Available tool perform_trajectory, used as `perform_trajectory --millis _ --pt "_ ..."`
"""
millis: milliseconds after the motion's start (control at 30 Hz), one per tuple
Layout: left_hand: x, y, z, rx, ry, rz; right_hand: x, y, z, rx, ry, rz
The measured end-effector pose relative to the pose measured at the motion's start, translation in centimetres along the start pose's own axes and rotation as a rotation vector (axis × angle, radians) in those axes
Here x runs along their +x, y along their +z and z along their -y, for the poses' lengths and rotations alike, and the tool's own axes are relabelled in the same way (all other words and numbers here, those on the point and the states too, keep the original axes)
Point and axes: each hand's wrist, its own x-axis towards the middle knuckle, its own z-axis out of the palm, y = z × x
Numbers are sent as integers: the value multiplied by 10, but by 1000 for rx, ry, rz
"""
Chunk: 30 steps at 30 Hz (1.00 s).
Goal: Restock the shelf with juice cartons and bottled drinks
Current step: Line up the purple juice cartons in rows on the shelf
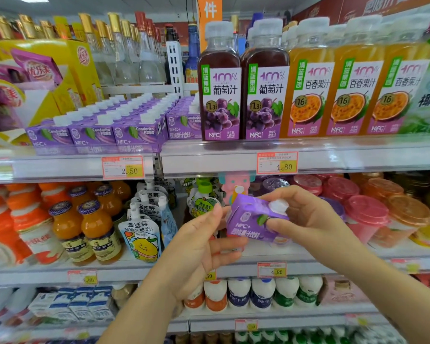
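Left hand (204,242) loose; purple carton (246,219) pinched in the right hand (305,219) grip.
If shelved tilted, the carton row (94,135) could be knocked over, or the purple carton dropped.

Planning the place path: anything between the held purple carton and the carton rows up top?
Nothing in the air between. The purple carton, in the right hand, sits below the shelf's front rail, so it must rise over that. The carton rows look filled to the front edge.
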Motion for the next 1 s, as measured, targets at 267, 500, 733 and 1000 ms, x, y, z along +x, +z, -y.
perform_trajectory --millis 267,500,733,1000 --pt "8 9 -1 -63 -91 -10 2 -6 10 -276 -147 75" --pt "12 13 5 -157 -105 -9 1 -4 11 -212 -193 4" --pt "16 11 5 -178 -178 20 5 -12 24 -244 -105 128" --pt "17 10 17 233 122 -62 9 -6 25 -282 14 -30"
